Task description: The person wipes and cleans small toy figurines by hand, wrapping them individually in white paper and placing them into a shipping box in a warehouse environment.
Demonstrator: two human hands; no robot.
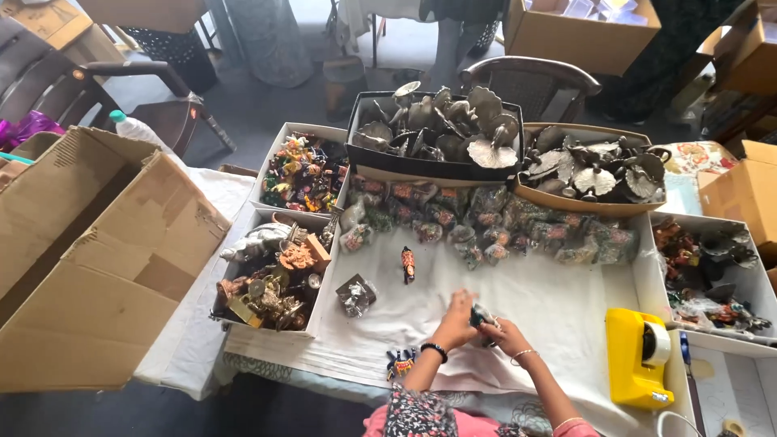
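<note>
Head view, left to right: big open cardboard box [97, 267] is sitting at the far left, flaps up, contents not showing. White tray [271, 283] next to it is holding brass-coloured figurines and small metal pieces; white tray behind it [301, 171] is holding brightly painted figurines. Small clear-wrapped item [355, 294] is lying on the white cloth [550, 303] just beside the front tray, and one small painted figurine [408, 264] is standing upright on the cloth nearby. Colourful toy pieces [400, 363] are lying at the near table edge by the left forearm. Left hand [456, 321] and right hand [508, 334] are meeting at centre of the cloth, both closing around a small dark wrapped figurine [483, 317] held between them just above the cloth. Behind, a row of plastic-wrapped figurines [494, 222] is running across the cloth. Black box [429, 166] is holding dark metal fan-shaped pieces; tan tray [595, 202] beside it is holding similar ones. Yellow tape dispenser [639, 356] is sitting right of the hands. White tray at far right [757, 279] is holding mixed dark and painted figurines.
</note>
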